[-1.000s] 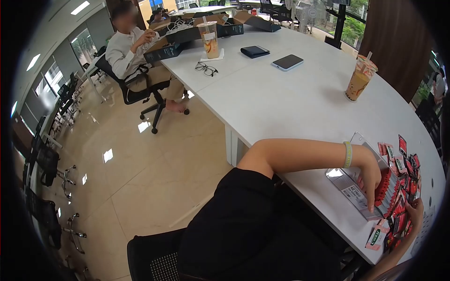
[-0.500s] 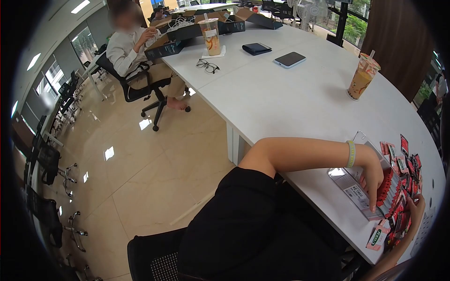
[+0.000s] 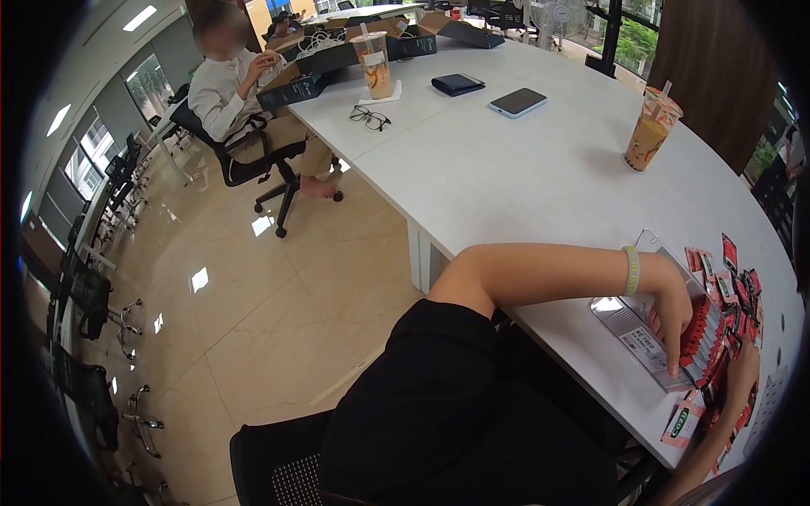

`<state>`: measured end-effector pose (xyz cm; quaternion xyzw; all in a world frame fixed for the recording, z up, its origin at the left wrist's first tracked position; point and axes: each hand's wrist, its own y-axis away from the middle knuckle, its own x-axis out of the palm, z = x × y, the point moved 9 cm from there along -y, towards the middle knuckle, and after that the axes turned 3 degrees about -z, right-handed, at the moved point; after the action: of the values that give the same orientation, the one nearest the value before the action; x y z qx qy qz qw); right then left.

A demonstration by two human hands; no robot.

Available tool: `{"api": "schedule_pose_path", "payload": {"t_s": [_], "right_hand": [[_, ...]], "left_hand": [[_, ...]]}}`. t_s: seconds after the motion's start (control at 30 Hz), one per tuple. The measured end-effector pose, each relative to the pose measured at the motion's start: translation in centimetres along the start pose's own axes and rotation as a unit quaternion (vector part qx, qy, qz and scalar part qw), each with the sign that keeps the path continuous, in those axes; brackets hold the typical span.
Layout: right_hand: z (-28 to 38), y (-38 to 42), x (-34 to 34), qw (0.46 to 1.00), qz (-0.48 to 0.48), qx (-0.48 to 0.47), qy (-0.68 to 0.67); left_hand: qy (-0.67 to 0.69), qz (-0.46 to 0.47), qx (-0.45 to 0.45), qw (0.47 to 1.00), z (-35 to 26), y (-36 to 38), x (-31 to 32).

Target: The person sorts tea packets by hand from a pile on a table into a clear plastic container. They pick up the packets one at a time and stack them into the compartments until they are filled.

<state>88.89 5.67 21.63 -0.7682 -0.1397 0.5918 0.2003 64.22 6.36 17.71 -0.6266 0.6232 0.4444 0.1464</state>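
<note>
A clear plastic box with a white printed label lies near the table edge, a tight row of red and silver sachets standing inside it. Over it bends my left hand, a yellow-green band at the wrist. Its fingers curl into the box, one stretched down to the near end wall, gripping it. Loose red sachets are heaped along the far side of the box. Within that heap my right hand has its fingers closed at a sachet; the fingertips are partly hidden. A pink-and-white sachet lies by the near end.
Farther along the white table stand a drink cup, a phone, a dark wallet, glasses and another cup. A seated person handles something beside open dark boxes.
My right hand has moved up and slightly left among the loose sachets, closer to the box. My left hand stays on the box. The camera view has shifted slightly.
</note>
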Motion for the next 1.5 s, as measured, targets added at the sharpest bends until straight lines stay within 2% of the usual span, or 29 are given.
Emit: {"api": "schedule_pose_path", "payload": {"t_s": [0.13, 0.33, 0.4, 0.47, 0.5, 0.53, 0.57, 0.6, 0.73, 0.77, 0.83, 0.97, 1.0, 1.07, 1.13, 1.2, 1.23, 1.3, 1.33, 1.4, 1.47, 1.5], "right_hand": [[-0.1, 0.1, -0.3, 1.000, -0.004, -0.008, -0.005], [-2.6, -1.1, 1.0, 0.999, -0.003, 0.031, 0.041], [-2.2, -0.9, -0.3, 0.995, -0.092, -0.007, -0.029], [-1.8, -1.1, -2.5, 0.978, -0.132, 0.007, -0.158], [0.0, -1.3, -4.9, 0.970, -0.146, -0.016, -0.192], [2.1, -1.2, -7.8, 0.956, -0.148, -0.013, -0.253], [0.9, -1.1, -7.9, 0.949, -0.195, -0.014, -0.248], [1.0, -0.6, -8.9, 0.923, -0.185, 0.065, -0.330], [1.8, 0.0, -10.5, 0.871, -0.214, 0.076, -0.436], [2.4, 0.1, -11.0, 0.865, -0.227, 0.041, -0.445], [3.2, 0.2, -10.9, 0.811, -0.208, 0.060, -0.543], [5.7, -0.6, -11.1, 0.699, -0.193, 0.033, -0.688], [6.4, -0.9, -11.5, 0.700, -0.193, 0.031, -0.687], [9.1, -2.1, -11.5, 0.682, -0.115, -0.001, -0.722], [11.1, -3.2, -11.4, 0.678, -0.084, -0.012, -0.730], [14.8, -3.8, -12.2, 0.734, -0.029, -0.098, -0.672], [15.5, -4.1, -12.3, 0.732, -0.031, -0.097, -0.674], [17.6, -4.6, -11.5, 0.797, 0.030, -0.111, -0.592], [17.8, -4.8, -11.3, 0.797, 0.028, -0.108, -0.594], [18.5, -4.7, -11.2, 0.844, -0.014, -0.152, -0.514], [18.7, -4.3, -11.2, 0.849, -0.032, -0.179, -0.496], [19.0, -4.0, -11.4, 0.866, -0.027, -0.186, -0.463]], "left_hand": [[0.014, -0.004, 0.002, 1.000, -0.1, 0.2, -0.1], [0.006, -0.009, -0.002, 1.000, -0.3, 0.7, -0.1], [0.012, -0.006, 0.001, 1.000, -0.5, 1.5, -0.2], [-0.015, -0.001, 0.022, 1.000, -1.4, 2.0, -0.4], [-0.029, -0.013, 0.036, 0.999, -1.8, 2.5, -0.7], [-0.029, -0.019, 0.046, 0.998, -1.9, 2.6, -0.7], [-0.028, -0.032, 0.046, 0.998, -2.0, 2.9, -0.8], [-0.019, -0.027, 0.043, 0.999, -1.9, 2.9, -0.8], [-0.029, -0.028, 0.009, 0.999, -1.9, 3.6, -1.0], [-0.026, -0.026, 0.014, 0.999, -1.8, 3.4, -1.0], [-0.027, -0.022, 0.025, 0.999, -1.9, 3.5, -1.0], [0.002, -0.034, 0.020, 0.999, -1.6, 4.5, -2.2], [0.014, -0.053, 0.024, 0.998, -1.8, 5.1, -2.9], [0.019, -0.070, 0.002, 0.997, -1.4, 6.4, -4.2], [0.048, -0.132, 0.008, 0.990, -0.8, 7.5, -6.0], [0.075, -0.164, -0.010, 0.984, -0.1, 8.5, -6.5], [0.076, -0.273, 0.014, 0.959, -0.4, 9.6, -8.1], [0.032, -0.489, 0.082, 0.868, -0.6, 12.2, -10.5], [0.031, -0.486, 0.082, 0.870, -0.4, 11.9, -10.1], [-0.076, -0.559, 0.103, 0.819, -1.5, 12.8, -10.1], [-0.090, -0.549, 0.100, 0.825, -0.8, 11.9, -9.8], [-0.067, -0.518, 0.083, 0.849, -0.1, 11.0, -9.4]]}}
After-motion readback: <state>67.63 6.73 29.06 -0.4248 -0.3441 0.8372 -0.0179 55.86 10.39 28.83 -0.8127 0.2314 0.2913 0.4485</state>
